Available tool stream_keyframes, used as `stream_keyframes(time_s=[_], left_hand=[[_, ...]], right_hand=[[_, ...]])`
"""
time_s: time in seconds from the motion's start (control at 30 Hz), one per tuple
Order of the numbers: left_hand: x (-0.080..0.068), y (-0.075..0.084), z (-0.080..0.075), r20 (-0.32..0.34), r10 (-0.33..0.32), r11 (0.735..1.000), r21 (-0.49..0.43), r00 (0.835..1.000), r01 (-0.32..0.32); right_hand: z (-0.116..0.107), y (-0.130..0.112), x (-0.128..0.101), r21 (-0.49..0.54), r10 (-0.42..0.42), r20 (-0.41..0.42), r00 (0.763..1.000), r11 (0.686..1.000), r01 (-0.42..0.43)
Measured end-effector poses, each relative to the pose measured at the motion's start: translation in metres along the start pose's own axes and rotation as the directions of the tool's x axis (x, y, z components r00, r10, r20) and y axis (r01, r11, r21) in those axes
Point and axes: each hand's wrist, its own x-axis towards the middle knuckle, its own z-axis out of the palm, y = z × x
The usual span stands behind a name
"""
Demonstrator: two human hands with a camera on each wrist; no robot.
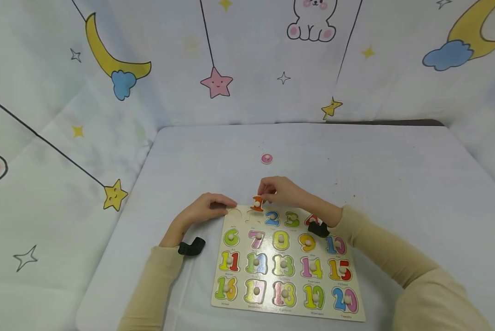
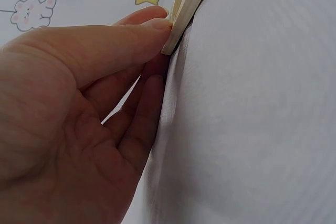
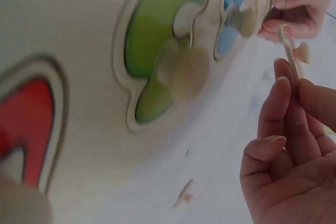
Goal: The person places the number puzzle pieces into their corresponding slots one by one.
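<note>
A wooden number puzzle board (image 1: 239,303) lies on the table, with coloured numbers from 2 to 20 seated in it. My right hand (image 1: 268,194) pinches the orange number 1 piece (image 1: 257,203) just over the board's top row, beside the blue 2 (image 1: 272,218). In the right wrist view that piece (image 3: 287,51) is seen edge-on between the fingertips of my right hand (image 3: 289,74), near the green 3 (image 3: 163,51). My left hand (image 1: 227,207) rests at the board's top-left corner (image 2: 181,14), its fingertips (image 2: 155,24) pressed against the edge.
A pink round piece (image 1: 266,158) lies alone on the white table (image 1: 396,174) beyond the board. Two empty cut-outs (image 1: 241,213) sit at the board's top left. Printed fabric walls (image 1: 247,59) close in the back and sides.
</note>
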Motion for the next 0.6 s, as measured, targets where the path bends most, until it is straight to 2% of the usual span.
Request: stream_keyframes(time_s=[0.1, 0.23, 0.47, 0.6], left_hand=[[-0.001, 0.0, 0.0, 0.001, -0.008, 1.0, -0.01, 1.0, 0.008], [0.0, -0.002, 0.0, 0.0, -0.008, 1.0, -0.018, 1.0, 0.008], [0.006, -0.033, 0.005, -0.017, 0.006, 1.0, -0.02, 1.0, -0.006], [0.006, -0.038, 0.004, -0.021, 0.011, 1.0, -0.012, 1.0, -0.011]], right_hand=[[0.011, -0.005, -0.002, -0.003, -0.006, 0.055, 0.998, 1.0, 0.006], [0.021, -0.006, -0.003, -0.023, 0.0, 0.079, 0.997, 1.0, 0.002], [0.026, -0.009, -0.002, -0.046, 0.001, 0.084, 0.996, 0.999, 0.003], [0.027, -0.011, -0.002, -0.053, -0.002, 0.071, 0.997, 0.999, 0.005]])
